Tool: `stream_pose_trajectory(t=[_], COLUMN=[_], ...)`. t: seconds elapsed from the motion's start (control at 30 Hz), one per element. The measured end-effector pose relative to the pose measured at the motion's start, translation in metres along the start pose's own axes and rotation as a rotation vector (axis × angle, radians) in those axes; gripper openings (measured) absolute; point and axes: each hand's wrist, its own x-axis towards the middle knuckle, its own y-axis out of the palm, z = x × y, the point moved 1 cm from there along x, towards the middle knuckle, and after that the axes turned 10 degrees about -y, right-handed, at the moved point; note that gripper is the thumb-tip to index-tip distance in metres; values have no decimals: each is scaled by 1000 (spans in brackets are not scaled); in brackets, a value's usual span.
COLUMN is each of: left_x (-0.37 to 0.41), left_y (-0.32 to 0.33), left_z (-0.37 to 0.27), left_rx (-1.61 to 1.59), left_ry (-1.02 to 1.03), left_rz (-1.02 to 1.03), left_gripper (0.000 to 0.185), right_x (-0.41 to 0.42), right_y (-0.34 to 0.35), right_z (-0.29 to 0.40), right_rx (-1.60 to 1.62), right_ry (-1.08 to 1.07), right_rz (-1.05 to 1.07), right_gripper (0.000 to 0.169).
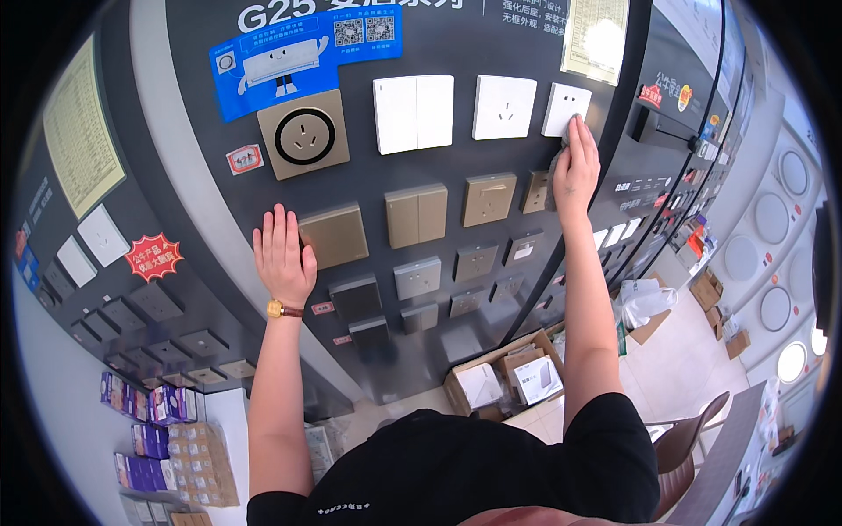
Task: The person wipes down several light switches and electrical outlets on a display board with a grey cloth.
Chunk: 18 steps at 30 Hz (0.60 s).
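My right hand presses a grey cloth against the dark display panel. Its fingertips reach the lower right corner of a white wall socket. Part of the cloth is hidden under the palm. Flat on the panel, my left hand holds nothing, its fingers slightly apart beside a gold blank switch plate. Between the hands are a white two-gang switch, a white socket, a gold two-gang switch and a gold socket.
Below the panel, an open cardboard box holds white product boxes. Purple boxes are stacked at the lower left. A brown chair stands at the right by a grey table. Round lamps hang on the far right wall.
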Motion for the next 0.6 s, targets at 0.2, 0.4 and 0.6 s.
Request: stream_pose_trajectory(t=[0.2,0.4,0.6], left_x=[-1,0,-2], left_y=[-1,0,0], left_z=[1,-1,2], left_rx=[13,4,11], left_ry=[-3,1,-4], left_rz=[5,0,0], left_gripper=[48,47,47], right_x=[-3,-12,-31], right_y=[-1,5,-10], right_z=[15,-3,43], right_rx=[12,28,186], right_ry=[-54,124,-142], right_rz=[24,-24,112], right_gripper=[50,48,51])
